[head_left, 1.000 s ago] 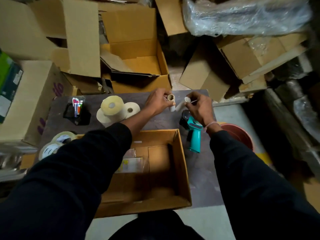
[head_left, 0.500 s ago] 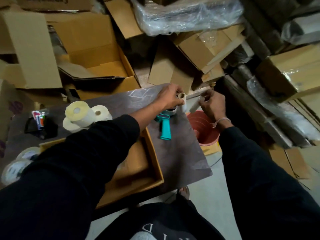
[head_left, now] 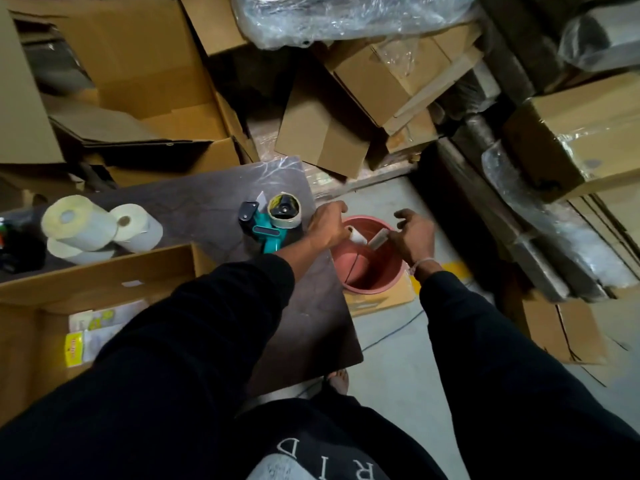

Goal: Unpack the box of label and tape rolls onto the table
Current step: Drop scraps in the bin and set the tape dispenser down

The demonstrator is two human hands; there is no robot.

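Both hands hang over a pink bucket (head_left: 372,271) that stands on the floor just beside the tabletop (head_left: 207,206). The left hand (head_left: 327,225) has its grip pinched on a small white core (head_left: 357,236), and the right hand (head_left: 415,233) pinches a second small core (head_left: 378,239) between thumb and lower fingers while its upper fingers are spread. Judging by this, the step in hand is discarding spent cores rather than setting out stock. To do it well, each grip should loosen only while its core is above the bucket's mouth, so that neither bounces off the rim onto the floor. The open cardboard box (head_left: 104,271) sits on the tabletop near the person, with flat packets (head_left: 100,327) visible inside, so unpacking looks unfinished. Three label rolls (head_left: 93,226) stand clustered at the far left of the tabletop, and a teal tape dispenser (head_left: 273,220) loaded with a tape roll lies near the left hand.
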